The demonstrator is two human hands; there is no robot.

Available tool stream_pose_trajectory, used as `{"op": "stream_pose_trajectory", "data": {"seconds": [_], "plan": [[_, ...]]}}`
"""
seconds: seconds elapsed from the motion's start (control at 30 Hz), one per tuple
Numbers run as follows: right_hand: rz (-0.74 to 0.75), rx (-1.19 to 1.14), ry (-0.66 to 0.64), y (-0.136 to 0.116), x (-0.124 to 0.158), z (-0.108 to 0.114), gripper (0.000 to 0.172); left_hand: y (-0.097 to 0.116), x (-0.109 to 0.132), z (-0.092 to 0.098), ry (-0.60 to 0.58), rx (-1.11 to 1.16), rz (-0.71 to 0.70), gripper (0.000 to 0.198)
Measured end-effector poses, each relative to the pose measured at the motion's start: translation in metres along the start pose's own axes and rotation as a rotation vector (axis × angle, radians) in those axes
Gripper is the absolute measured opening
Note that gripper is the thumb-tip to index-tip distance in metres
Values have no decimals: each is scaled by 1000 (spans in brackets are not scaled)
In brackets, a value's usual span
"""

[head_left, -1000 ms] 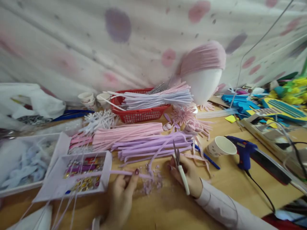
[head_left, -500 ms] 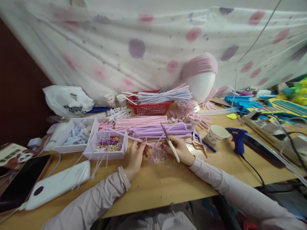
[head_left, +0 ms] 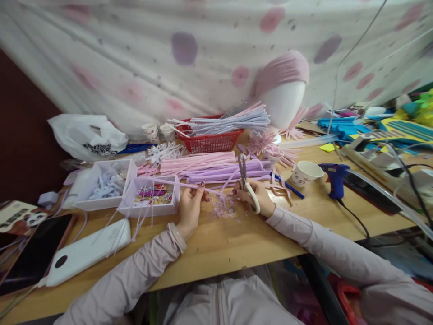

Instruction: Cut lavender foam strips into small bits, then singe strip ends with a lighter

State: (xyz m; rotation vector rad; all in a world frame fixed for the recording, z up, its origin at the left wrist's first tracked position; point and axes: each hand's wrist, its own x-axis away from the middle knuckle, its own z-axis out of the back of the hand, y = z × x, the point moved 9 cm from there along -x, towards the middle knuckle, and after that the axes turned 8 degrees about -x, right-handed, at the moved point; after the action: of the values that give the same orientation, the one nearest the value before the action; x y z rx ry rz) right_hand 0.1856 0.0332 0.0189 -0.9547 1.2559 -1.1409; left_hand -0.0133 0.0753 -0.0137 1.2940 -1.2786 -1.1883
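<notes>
My left hand point(head_left: 190, 208) pinches a thin pink strip point(head_left: 171, 182) that runs left over a white box of coloured gems point(head_left: 151, 198). My right hand point(head_left: 257, 197) grips white-handled scissors point(head_left: 246, 180), blades pointing up and away. Between the hands lies a small heap of lilac snippets point(head_left: 222, 207) on the wooden table point(head_left: 230, 243). Just beyond the hands lie bundles of pink and lilac strips point(head_left: 209, 166).
A red basket point(head_left: 207, 141) of pale strips stands behind, beside a white foam head with a pink cap point(head_left: 283, 92). A paper cup point(head_left: 306, 173) and blue glue gun point(head_left: 334, 178) sit right. A second white box point(head_left: 103, 185), a white power bank point(head_left: 86, 253) and a plastic bag point(head_left: 88, 135) lie left.
The view pulled back from the table, showing both sleeves. The scissors swung from leaning left to nearly upright. My left hand keeps its pinch on the strip.
</notes>
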Motion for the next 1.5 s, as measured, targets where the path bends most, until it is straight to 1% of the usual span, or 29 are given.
{"op": "stream_pose_trajectory", "data": {"seconds": [0.07, 0.17, 0.23, 0.3, 0.4, 0.47, 0.57, 0.63, 0.73, 0.9, 1.0, 1.13, 1.3, 1.4, 1.5], "plan": [[91, 145, 4, -13, 0, 3, 24, 7, -4, 4, 18, -26, -37, 31], [278, 566, -69, -42, 0, 2, 23, 21, -10, 9, 18, -106, -145, 28], [361, 826, -123, -55, 0, -2, 21, 25, -13, 11, 10, -110, -190, 26], [388, 993, -160, -60, 0, -6, 21, 24, -14, 13, 13, -61, -189, 26], [368, 1134, -204, -51, 1, -14, 21, 22, -14, 12, 15, 1, -182, 23], [340, 1176, -225, -41, 4, -19, 20, 22, -15, 11, 10, 41, -187, 22], [309, 1207, -214, -31, 10, -19, 23, 20, -16, 10, 1, 122, -156, 23], [306, 1230, -192, -30, 13, -16, 24, 17, -16, 9, -12, 165, -109, 24], [306, 1243, -186, -31, 15, -15, 21, 12, -14, 4, -49, 226, -17, 24], [325, 1238, -179, -32, 14, -15, 18, 5, -7, -10, -167, 315, 155, 28], [343, 1231, -177, -31, 13, -15, 18, 2, -5, -13, -196, 327, 217, 29], [325, 1222, -182, -28, 12, -13, 20, -1, -6, -14, -219, 351, 245, 28], [289, 1220, -178, -26, 9, -9, 23, -4, -12, -11, -212, 398, 283, 26], [300, 1208, -193, -26, 9, -10, 23, -8, -12, -15, -259, 398, 329, 22], [314, 1209, -205, -26, 10, -12, 22, -9, -11, -19, -312, 392, 343, 20]]}}
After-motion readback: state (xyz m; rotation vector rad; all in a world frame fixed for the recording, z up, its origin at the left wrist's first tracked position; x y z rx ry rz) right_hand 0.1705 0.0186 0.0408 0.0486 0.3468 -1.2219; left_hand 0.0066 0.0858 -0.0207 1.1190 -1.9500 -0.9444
